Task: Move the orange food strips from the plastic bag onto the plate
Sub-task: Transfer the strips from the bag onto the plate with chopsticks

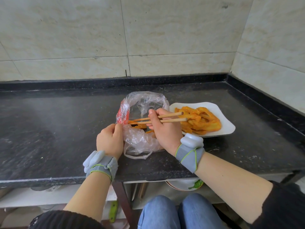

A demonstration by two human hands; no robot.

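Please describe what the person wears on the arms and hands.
Both hands are bare. The left hand and right hand each have a grey wrist strap with green edging and a pale rounded plastic unit. Black sleeves are pushed up.

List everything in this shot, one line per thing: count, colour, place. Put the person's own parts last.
plastic bag: one, clear with a red patch, centre of the counter, mouth open
orange food strips in the bag: a few, orange, at the chopstick tips
orange food strips on the plate: a heap, orange
plate: one, white, right of the bag
chopsticks: one pair, light wood, tips in the bag
counter: one, black speckled
wall tiles: beige, behind the counter
wristbands: two, grey, one per wrist
left hand: grip on the bag's edge
right hand: holding the chopsticks
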